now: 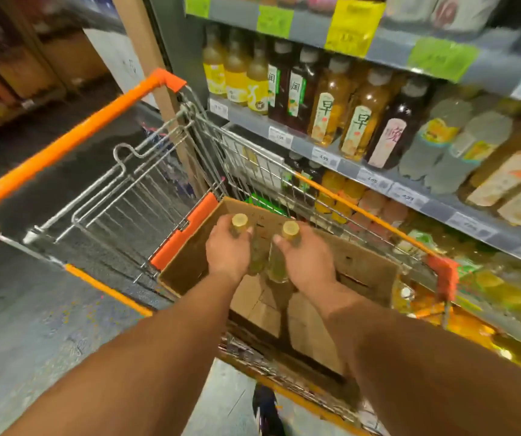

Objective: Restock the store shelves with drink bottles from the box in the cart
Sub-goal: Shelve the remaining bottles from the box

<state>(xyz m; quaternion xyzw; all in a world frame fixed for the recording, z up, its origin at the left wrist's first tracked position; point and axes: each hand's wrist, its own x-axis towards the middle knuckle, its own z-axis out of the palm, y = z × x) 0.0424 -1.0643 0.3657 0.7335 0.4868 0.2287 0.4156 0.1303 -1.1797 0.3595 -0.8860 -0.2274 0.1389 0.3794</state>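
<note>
The left hand (pixel 227 253) is gripping a bottle (pixel 254 247) by its neck, and the right hand (pixel 307 262) is gripping a second bottle (pixel 279 262) likewise. Both bottles are standing upright, side by side, over the open box (pixel 363 269) sitting in the cart (pixel 158 146). At two o'clock, shelves (pixel 378 171) are holding rows of drinks, blurred, probably teas and juices.

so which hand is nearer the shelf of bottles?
Right. The right hand grips a bottle over the box, on the side toward the shelf. The left hand grips another bottle beside it, one bottle farther away.
</note>
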